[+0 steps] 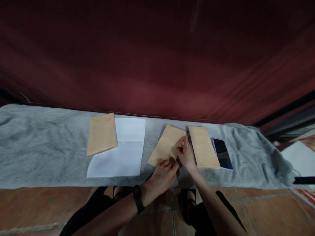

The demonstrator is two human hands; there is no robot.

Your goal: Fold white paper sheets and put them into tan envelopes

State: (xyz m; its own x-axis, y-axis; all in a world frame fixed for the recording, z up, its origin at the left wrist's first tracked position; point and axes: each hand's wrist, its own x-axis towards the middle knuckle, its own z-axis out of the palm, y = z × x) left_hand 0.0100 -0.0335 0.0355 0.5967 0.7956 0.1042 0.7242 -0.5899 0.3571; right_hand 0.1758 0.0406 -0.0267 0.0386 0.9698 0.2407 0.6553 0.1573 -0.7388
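Observation:
A brown paper envelope [164,144] lies at a slant in front of me on the grey cloth. My left hand [165,172], a dark band on its wrist, has its fingers curled at the envelope's near edge. My right hand [185,155] is at the envelope's right edge, fingers bent and one finger reaching along that edge. Both hands seem to grip the paper, though the fingertips are partly hidden. Just right of my right hand rests a stack of brown envelopes [204,147]. A phone [222,154] with a dark screen sits beside that stack, partly under it.
To the left, another brown envelope [102,134] overlaps white creased paper [128,157]. Grey cloth [49,141] covers the narrow bench, which backs onto a dark red surface [147,65]. White material [300,157] shows at the far right. Tiled floor [270,209] lies below.

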